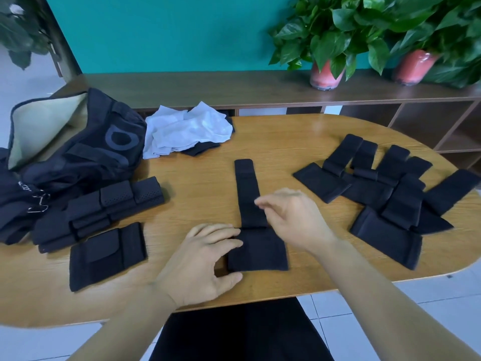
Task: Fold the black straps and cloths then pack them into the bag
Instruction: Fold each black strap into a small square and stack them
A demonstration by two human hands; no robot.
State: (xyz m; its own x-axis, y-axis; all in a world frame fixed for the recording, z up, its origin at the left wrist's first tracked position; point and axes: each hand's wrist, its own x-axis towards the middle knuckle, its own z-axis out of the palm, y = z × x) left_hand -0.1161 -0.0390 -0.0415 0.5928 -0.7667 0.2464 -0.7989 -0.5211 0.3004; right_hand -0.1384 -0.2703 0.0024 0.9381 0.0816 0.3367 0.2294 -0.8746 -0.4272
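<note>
Left hand [205,259]: fingers straight and close together, tips pressing the left edge of a black strap [251,225] lying flat on the wooden table [299,142]; thumb spread apart below, on the table. Right hand [291,217]: blurred, raised over the strap's narrow band, fingers loosely curled; whether they pinch anything cannot be told. The strap's wide pad lies just right of the left fingertips; its band runs away from them. Left of the left hand: folded straps [104,209] in a stack, beside the open black bag [78,152]. Right of the right hand: a pile of unfolded straps [385,188]. White cloths [187,128] lie beyond both hands.
</note>
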